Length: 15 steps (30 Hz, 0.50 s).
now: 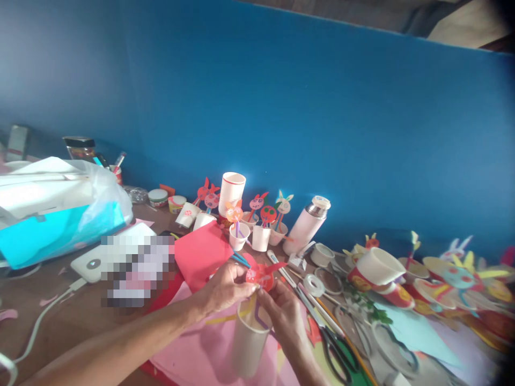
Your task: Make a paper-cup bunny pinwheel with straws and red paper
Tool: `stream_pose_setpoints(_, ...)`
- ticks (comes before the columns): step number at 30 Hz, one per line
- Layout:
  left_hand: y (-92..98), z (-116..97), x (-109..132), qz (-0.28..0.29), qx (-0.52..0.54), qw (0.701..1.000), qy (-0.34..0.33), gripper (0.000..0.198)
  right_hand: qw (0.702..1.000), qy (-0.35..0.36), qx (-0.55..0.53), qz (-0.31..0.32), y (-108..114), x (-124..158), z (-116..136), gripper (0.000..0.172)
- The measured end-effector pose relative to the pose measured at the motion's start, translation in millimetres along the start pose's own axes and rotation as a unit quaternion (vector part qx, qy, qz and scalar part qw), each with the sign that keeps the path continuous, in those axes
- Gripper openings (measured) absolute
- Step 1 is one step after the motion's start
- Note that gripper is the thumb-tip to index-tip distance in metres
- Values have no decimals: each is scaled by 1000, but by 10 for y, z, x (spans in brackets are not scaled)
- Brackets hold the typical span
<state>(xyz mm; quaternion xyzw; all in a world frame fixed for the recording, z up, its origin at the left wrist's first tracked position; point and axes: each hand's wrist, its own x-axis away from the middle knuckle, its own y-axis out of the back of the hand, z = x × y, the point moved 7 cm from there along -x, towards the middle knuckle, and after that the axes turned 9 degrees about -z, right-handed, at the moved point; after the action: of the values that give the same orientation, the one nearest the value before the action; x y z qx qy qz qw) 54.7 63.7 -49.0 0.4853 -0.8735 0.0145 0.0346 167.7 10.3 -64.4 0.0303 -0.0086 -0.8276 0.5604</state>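
My left hand (229,287) and my right hand (281,308) pinch a red paper animal face (259,276) with pointed ears between them. Just beneath it, a white paper cup (250,348) stands on pink paper (181,348). A purple bent straw (260,316) and a yellow straw (225,319) show at the cup's mouth; whether they are fixed to the face is hidden by my fingers. Beyond my left hand, blue straws (240,258) lie over red paper (203,244).
Scissors (333,348) with black handles lie to the right, near a tape roll (314,285). A pink thermos (304,228) and small cups with paper animals (261,236) line the blue wall. At left are a phone (142,271), a power bank (112,254) and a plastic bag (108,193).
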Motion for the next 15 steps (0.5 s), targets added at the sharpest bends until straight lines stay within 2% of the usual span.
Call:
stream_pose_setpoints(7,-2,-84,16,-6,-8,1000,-14,20,999,15,36,5,30,37,220,35)
stream_pose_setpoints(15,-17,-117,44,4,-46,998,-46,15,997,17,71,-12,74,6,116,31)
